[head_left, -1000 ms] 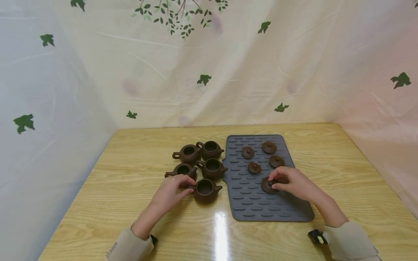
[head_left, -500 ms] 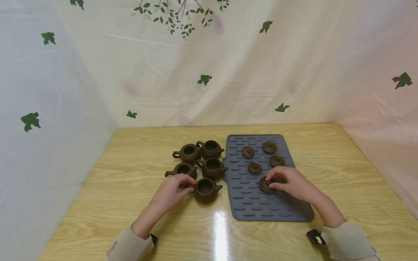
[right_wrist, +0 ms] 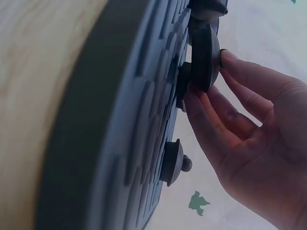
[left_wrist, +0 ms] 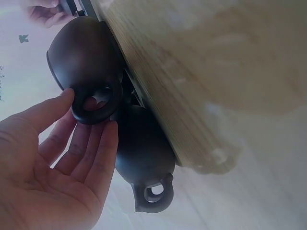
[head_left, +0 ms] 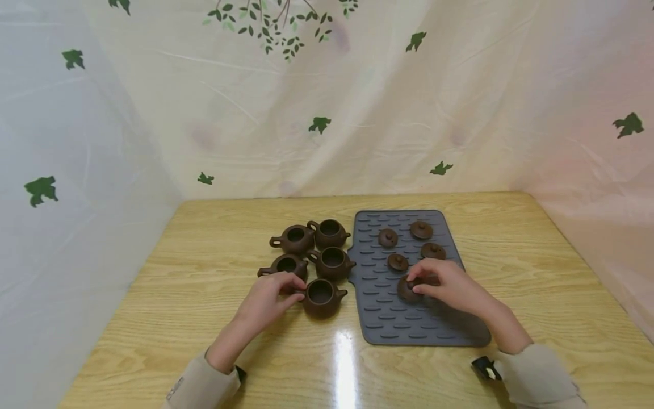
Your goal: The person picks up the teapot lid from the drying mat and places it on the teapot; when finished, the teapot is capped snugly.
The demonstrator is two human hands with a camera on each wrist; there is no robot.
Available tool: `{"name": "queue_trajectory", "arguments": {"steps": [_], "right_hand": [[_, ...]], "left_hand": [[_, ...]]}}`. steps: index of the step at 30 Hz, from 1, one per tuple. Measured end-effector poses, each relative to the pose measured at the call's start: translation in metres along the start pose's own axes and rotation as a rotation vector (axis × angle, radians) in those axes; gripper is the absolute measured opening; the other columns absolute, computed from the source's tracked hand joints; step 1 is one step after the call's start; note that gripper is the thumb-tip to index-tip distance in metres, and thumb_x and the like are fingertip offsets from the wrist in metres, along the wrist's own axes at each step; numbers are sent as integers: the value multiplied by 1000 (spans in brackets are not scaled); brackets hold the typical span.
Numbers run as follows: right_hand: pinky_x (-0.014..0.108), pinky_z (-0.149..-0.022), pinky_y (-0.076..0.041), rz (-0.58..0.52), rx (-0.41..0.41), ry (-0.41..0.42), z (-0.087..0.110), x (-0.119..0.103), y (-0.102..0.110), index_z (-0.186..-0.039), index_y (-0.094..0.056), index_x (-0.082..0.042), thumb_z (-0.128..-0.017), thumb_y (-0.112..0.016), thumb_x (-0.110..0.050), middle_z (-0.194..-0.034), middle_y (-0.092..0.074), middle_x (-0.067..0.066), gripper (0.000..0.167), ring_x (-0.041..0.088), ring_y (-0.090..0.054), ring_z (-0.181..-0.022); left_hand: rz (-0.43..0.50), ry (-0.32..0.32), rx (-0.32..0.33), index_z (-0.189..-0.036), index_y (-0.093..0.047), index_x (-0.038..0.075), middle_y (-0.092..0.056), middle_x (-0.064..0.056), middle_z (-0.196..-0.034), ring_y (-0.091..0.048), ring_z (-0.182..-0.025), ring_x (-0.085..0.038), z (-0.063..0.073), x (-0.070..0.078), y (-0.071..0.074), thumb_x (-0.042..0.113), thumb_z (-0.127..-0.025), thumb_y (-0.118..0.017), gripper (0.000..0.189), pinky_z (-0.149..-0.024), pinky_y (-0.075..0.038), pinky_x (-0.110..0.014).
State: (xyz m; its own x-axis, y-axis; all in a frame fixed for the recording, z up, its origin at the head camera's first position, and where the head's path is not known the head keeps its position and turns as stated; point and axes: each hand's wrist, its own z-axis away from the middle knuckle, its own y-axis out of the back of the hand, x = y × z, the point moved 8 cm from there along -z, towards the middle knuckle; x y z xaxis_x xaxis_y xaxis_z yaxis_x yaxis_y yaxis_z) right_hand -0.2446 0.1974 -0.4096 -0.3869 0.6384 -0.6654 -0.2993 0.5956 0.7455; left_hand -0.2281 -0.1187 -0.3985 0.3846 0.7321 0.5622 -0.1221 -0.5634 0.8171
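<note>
The left hand (head_left: 271, 296) had its fingers curled in a pinch on the nearest teapot's handle, which they mostly hid in the head view; the left wrist view showed the handle's ring between thumb and fingers. That lidless teapot (head_left: 321, 301) stood on the counter (head_left: 194, 284), its inside too dark to make out. The knuckles overlapped the lower edge of another teapot (head_left: 286, 264) behind.

The right hand (head_left: 452, 287) had thumb and fingers closed around the knob of a lid (head_left: 405, 292) held over the grey mat (head_left: 424, 336); the fingers covered the knob and part of the lid's far side from above. The right wrist view showed it edge-on, clear of the mat, partly blocking what lay beyond, with a dark shape (right_wrist: 208, 7) cut off at the top.

Both sleeves ran out of the head view's bottom edge. The left sleeve (head_left: 201, 385) bore a small dark mark (head_left: 175, 388), too small to read. The printed branch (head_left: 283, 20) was cropped above.
</note>
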Motion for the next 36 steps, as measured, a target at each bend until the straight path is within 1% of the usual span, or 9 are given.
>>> {"name": "queue_trajectory", "arguments": {"steps": [8, 18, 24, 28, 36], "right_hand": [[35, -86, -58, -9, -8, 14, -6, -5, -6, -103, -69, -17, -89, -73, -10, -106, -70, -2, 16, 13, -67, -97], [37, -87, -58, 2, -17, 27, -13, -13, -11, -105, -69, -18, -90, -73, -11, -106, -71, -3, 17, 16, -68, -100], [39, -89, -57, -20, -31, 41, -19, -19, -14, -105, -69, -19, -90, -73, -11, -112, -71, 0, 17, 17, -68, -101], [39, -88, -57, -26, -38, 49, -22, -25, -17, -104, -69, -18, -91, -72, -12, -111, -71, 0, 15, 16, -68, -100], [34, -86, -58, -54, -50, 88, -29, -37, -22, -105, -68, -15, -92, -71, -15, -110, -70, 3, 13, 18, -68, -100]], "left_hand": [[-23, 14, 8, -95, -74, 16, -74, 1, -96, -71, -86, -12, -1, -1, -1, 12, -85, -78, 11, -77, -59, -26], [-34, 26, 14, -94, -73, 17, -74, 1, -95, -71, -85, -11, 1, -1, -4, 11, -85, -78, 11, -77, -59, -28], [-27, 32, 16, -93, -73, 17, -74, 1, -95, -71, -86, -11, 1, -1, -5, 11, -85, -78, 11, -77, -58, -27], [-25, 32, 16, -93, -73, 17, -74, 1, -95, -71, -86, -12, 1, -1, -5, 12, -85, -78, 10, -77, -59, -28], [-31, 19, 17, -94, -73, 16, -74, 1, -95, -71, -86, -12, 1, 0, -5, 11, -85, -78, 10, -77, -59, -28]]}}
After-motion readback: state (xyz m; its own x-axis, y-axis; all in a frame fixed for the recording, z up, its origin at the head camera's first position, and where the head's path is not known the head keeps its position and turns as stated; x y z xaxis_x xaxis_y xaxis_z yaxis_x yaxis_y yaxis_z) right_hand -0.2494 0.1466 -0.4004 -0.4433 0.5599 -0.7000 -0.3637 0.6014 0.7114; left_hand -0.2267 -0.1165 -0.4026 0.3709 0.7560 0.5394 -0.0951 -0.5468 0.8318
